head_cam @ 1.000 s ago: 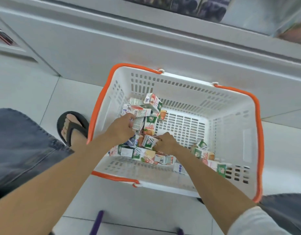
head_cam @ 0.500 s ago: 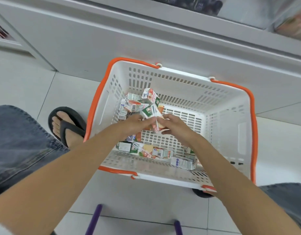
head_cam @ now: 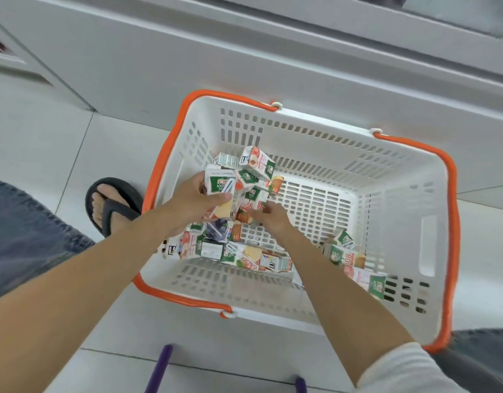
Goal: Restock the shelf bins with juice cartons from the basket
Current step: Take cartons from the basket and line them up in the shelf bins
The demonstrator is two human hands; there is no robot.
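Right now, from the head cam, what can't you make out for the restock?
- Shelf bins: none identifiable in the head view; the cabinet runs off the top edge.
- Right hand: fingers are buried among cartons, so its grasp is unclear.
- Carton count in the left hand: at least one carton, others overlap.
- Cartons under the forearms in the basket: hidden.
- Flavour text: too small.
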